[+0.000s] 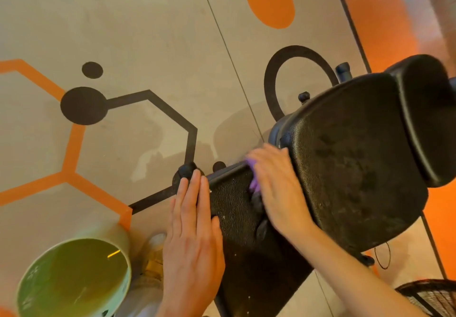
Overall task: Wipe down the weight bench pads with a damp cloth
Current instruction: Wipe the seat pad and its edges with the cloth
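The black weight bench has a long textured back pad (237,208) and a wider seat pad (350,163), with a roller pad (429,109) beyond it. My right hand (276,188) lies flat over a purple cloth (254,181), pressing it on the back pad near the gap to the seat pad; only a strip of cloth shows under the fingers. My left hand (192,230) rests flat, fingers straight, on the back pad's left edge.
A pale green bucket (74,279) with water stands on the floor at lower left. Beside it a small bottle (155,247) is blurred. The floor (148,33) is grey with orange and black markings. A dark wire fan guard (429,294) sits at lower right.
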Action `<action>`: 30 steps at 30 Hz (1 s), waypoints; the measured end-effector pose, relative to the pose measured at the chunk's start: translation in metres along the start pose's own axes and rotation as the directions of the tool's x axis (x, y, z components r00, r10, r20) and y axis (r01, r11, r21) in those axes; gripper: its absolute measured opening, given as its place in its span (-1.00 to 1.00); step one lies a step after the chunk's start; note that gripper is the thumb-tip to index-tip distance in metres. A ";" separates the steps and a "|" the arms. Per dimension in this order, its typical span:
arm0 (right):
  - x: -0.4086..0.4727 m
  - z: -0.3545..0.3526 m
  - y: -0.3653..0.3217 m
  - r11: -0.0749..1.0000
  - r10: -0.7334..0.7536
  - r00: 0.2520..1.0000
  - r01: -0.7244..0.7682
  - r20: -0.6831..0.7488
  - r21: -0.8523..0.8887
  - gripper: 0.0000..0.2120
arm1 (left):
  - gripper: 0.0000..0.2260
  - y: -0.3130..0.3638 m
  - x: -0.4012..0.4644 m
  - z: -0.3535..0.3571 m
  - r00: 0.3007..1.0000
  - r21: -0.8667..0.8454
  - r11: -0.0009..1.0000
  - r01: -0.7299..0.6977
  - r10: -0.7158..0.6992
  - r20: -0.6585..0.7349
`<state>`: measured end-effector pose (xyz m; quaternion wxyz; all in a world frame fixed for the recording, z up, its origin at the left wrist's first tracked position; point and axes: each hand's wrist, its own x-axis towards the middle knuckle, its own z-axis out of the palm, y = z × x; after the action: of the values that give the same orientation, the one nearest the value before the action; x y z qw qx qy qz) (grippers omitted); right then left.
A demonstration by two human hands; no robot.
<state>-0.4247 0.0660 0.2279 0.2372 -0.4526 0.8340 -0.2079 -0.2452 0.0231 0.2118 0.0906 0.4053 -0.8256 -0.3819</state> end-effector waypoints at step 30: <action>-0.043 0.032 -0.065 0.991 0.129 0.990 -0.132 -0.064 -0.035 -0.60 | -0.51 -0.019 -0.003 -0.030 0.972 -0.416 0.890 0.187 -0.107 0.207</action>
<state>-0.3429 0.0661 0.2475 0.2155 -0.3950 0.8727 -0.1895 -0.2182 0.0014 0.2200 0.0748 0.4008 -0.6917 -0.5961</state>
